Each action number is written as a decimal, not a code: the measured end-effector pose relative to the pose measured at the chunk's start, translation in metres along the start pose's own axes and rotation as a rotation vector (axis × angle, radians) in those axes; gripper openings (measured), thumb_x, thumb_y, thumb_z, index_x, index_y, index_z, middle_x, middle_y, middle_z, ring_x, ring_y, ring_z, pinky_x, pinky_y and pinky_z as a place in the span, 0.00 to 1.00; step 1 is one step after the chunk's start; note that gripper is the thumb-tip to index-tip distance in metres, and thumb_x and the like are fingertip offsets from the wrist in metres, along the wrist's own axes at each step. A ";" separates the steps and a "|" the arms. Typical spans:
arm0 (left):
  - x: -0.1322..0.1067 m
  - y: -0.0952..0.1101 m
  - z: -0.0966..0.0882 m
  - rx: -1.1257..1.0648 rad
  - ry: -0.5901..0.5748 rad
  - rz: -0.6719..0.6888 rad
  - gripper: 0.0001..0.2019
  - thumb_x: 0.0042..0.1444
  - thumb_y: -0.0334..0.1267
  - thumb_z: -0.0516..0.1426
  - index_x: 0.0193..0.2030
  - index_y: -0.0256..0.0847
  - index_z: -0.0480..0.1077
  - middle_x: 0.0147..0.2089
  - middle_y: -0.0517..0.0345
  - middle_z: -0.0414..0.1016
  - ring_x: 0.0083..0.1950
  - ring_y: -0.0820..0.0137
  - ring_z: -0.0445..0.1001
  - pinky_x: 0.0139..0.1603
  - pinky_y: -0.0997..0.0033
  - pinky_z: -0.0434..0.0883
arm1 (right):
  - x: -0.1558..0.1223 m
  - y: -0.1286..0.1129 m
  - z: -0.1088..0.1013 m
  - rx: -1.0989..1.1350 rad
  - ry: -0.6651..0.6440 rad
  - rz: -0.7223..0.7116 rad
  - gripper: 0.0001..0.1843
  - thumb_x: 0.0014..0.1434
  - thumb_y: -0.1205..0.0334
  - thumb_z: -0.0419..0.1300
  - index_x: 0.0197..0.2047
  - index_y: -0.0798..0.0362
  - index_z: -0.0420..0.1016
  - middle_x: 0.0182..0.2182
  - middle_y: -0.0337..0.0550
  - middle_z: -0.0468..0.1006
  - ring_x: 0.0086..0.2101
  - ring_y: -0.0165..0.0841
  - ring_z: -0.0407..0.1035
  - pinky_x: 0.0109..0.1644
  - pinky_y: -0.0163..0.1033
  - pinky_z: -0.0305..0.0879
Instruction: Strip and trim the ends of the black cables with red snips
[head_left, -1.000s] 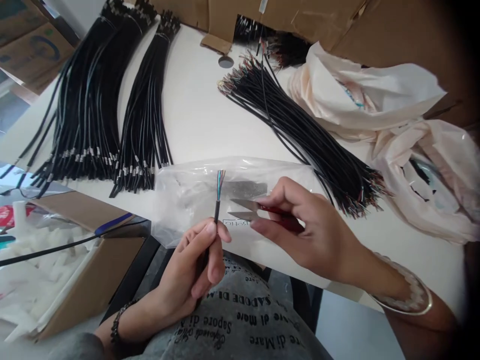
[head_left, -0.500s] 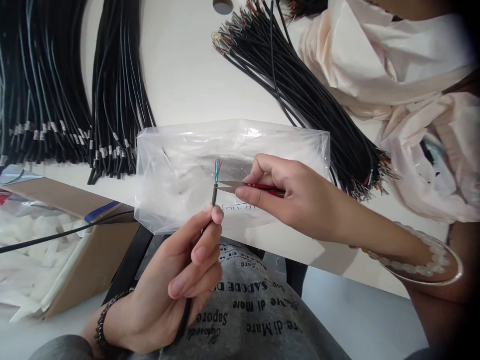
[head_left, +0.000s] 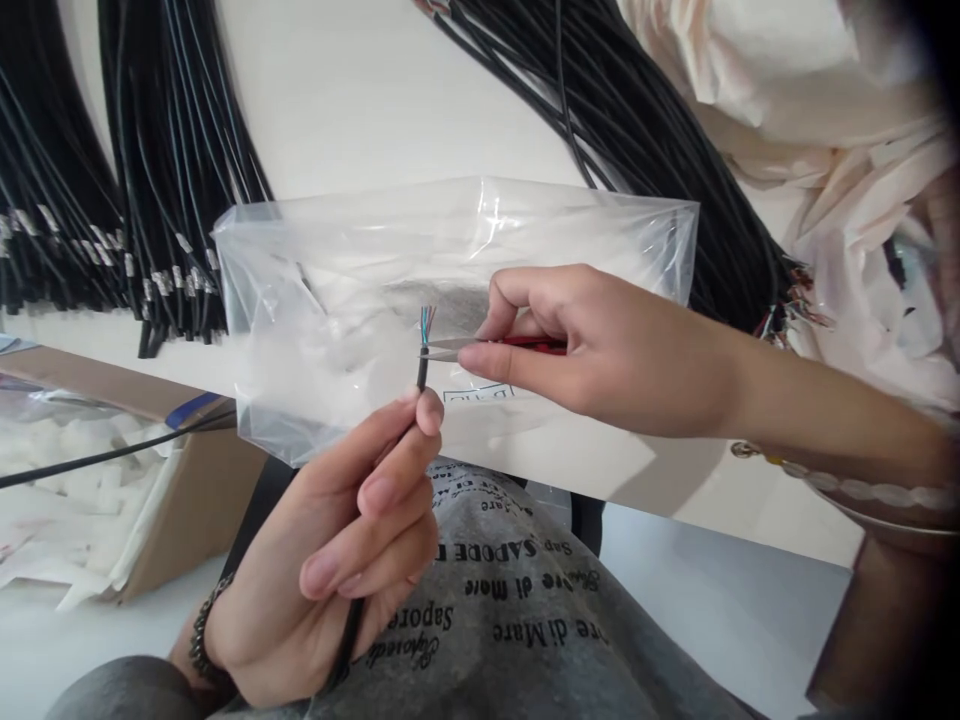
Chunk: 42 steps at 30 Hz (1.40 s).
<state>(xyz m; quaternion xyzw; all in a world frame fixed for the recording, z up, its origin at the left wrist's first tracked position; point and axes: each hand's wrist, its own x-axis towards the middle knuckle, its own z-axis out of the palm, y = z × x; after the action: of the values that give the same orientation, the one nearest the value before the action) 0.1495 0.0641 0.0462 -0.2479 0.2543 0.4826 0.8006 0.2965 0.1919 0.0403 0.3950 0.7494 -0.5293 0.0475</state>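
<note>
Pinched upright between my left hand's thumb and index finger is a black cable. Thin blue, reddish and dark wires fan out of its stripped top end, and its lower part passes behind my fingers. My right hand grips small scissors with red handles, mostly hidden by the fingers. Their narrow blades point left and meet the cable where the black jacket ends, seemingly one on each side. Below both hands' work lies a clear plastic bag on the white table.
Bundles of black cables with silvery ends lie at the left. Another cable bundle with bare wire ends stretches across the right. A cardboard box of white pieces stands lower left. Pale crumpled material lies upper right. Grey printed fabric covers my lap.
The view has shifted, so the cable bundles sit higher and further left. The scissor blades have come closer together at the jacket's edge. The wires look more spread.
</note>
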 end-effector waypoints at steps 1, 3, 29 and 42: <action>0.000 0.000 0.000 0.003 0.008 -0.001 0.21 0.69 0.30 0.40 0.35 0.28 0.71 0.19 0.66 0.65 0.09 0.90 0.36 0.09 0.88 0.41 | 0.002 0.001 -0.001 -0.002 -0.008 0.006 0.14 0.61 0.59 0.65 0.29 0.53 0.65 0.19 0.29 0.62 0.20 0.21 0.54 0.25 0.35 0.48; -0.001 0.001 0.001 0.007 0.020 0.000 0.20 0.69 0.29 0.41 0.35 0.29 0.71 0.20 0.66 0.64 0.09 0.90 0.36 0.09 0.89 0.42 | 0.004 0.002 -0.005 0.008 -0.032 0.031 0.16 0.61 0.57 0.65 0.28 0.52 0.65 0.18 0.29 0.61 0.19 0.21 0.53 0.23 0.35 0.46; -0.001 0.008 0.009 0.183 0.127 -0.073 0.13 0.68 0.36 0.50 0.36 0.35 0.72 0.20 0.70 0.66 0.10 0.91 0.36 0.14 0.93 0.62 | 0.020 -0.014 -0.034 0.148 -0.406 0.336 0.26 0.68 0.54 0.57 0.20 0.52 0.59 0.16 0.33 0.52 0.18 0.24 0.43 0.25 0.40 0.44; -0.002 0.009 0.014 0.204 0.153 -0.053 0.14 0.68 0.36 0.49 0.34 0.36 0.72 0.19 0.70 0.64 0.10 0.90 0.36 0.13 0.93 0.59 | 0.020 -0.006 -0.036 0.117 -0.386 0.235 0.28 0.67 0.50 0.56 0.19 0.52 0.57 0.14 0.31 0.51 0.17 0.21 0.43 0.23 0.39 0.43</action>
<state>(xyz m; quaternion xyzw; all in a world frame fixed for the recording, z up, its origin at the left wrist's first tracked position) 0.1431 0.0751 0.0566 -0.2078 0.3557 0.4125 0.8125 0.2914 0.2316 0.0510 0.3732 0.6434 -0.6282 0.2284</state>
